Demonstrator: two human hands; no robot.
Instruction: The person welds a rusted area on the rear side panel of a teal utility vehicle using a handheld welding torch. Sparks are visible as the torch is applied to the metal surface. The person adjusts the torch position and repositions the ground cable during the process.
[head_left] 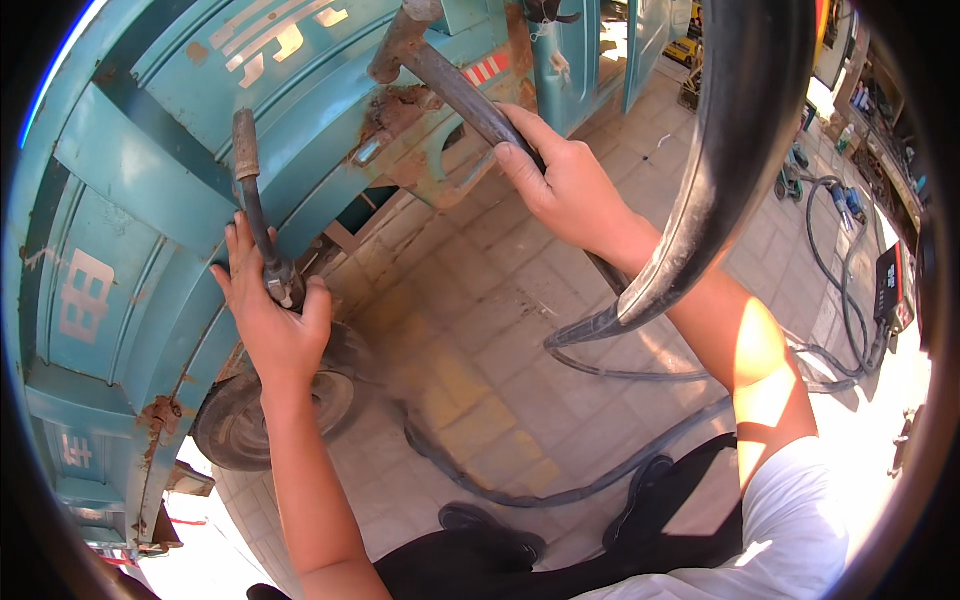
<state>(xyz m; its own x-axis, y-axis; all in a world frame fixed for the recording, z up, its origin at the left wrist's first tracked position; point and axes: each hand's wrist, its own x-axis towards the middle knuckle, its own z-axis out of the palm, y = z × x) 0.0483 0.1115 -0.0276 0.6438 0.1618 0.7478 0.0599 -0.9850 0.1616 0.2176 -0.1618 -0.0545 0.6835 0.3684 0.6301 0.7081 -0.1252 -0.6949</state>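
My left hand [272, 325] is against the rusty blue-green side panel [135, 160] of a cargo vehicle. In its grip, between thumb and fingers, is a welding torch [262, 215]. The torch's brown nozzle points up along the panel, and my palm hides most of its handle. Wrapped round the handle of a hammer [455, 90] is my right hand [575, 190]. The worn hammer head is up at the left, over the rusted frame part [400, 130], and I cannot tell whether it touches. A thick black cable [720, 170] loops close in front of my right forearm.
A wheel [275, 415] is below the panel, left of the paving [480, 300]. A black hose [560, 495] crosses the ground by my shoes. At the right are a dark red-edged box [893, 285], blue-handled tools [848, 205] and tangled cables. Shelving [885, 150] stands behind them.
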